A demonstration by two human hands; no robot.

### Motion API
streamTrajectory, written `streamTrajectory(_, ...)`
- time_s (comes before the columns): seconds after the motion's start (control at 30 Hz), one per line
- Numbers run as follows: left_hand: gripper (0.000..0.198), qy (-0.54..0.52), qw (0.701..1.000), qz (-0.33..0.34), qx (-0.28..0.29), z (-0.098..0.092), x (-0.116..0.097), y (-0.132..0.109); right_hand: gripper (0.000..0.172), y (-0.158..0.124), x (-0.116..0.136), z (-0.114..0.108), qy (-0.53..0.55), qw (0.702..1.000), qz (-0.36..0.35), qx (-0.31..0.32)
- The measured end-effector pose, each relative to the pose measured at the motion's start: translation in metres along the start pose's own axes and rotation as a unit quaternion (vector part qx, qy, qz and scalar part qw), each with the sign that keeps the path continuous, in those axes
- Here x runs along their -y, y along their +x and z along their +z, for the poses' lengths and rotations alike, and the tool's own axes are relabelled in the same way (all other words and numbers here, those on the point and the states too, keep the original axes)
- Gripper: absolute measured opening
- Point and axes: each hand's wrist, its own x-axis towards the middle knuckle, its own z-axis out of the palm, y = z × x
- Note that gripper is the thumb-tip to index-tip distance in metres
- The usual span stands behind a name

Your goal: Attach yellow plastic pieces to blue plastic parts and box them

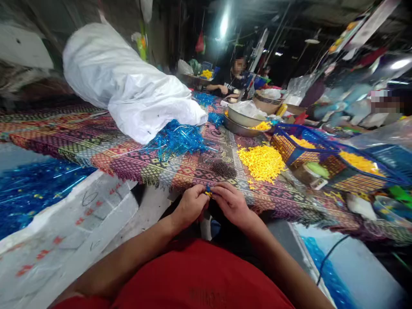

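A crowded, dim piecework workshop: beyond the right hand [231, 205], a heap of yellow plastic pieces [261, 163] and blue baskets [291, 159] sit on a woven-cloth table [96, 146], with a white sack [128, 81] ahead and a co-worker [233, 79] at the far end.

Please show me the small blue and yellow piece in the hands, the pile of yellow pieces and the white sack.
small blue and yellow piece [208, 192]: head view, on its middle.
pile of yellow pieces [261, 163]: head view, on its centre.
white sack [125, 81]: head view, on its upper side.
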Motion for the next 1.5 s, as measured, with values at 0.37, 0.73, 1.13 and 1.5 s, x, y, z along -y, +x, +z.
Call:
streamTrajectory(0.37,0.010,0.004,1.000,-0.029,-0.001,0.005,-0.006,0.000,0.027,0.003,0.001,-0.010,-0.038,0.999,-0.019,0.025)
streamTrajectory(0.73,0.010,-0.017,1.000,-0.026,-0.005,0.012,0.001,0.002,0.022,0.006,0.006,-0.018,-0.087,0.990,-0.040,0.105)
streamTrajectory(1.13,0.010,-0.075,0.997,-0.031,0.012,0.013,0.007,-0.001,0.023,0.003,-0.002,-0.010,0.030,0.999,0.019,0.035)
streamTrajectory(1.5,0.012,-0.130,0.990,-0.054,0.008,0.017,0.003,-0.002,0.013,0.006,0.005,-0.011,0.038,0.998,0.048,-0.020)
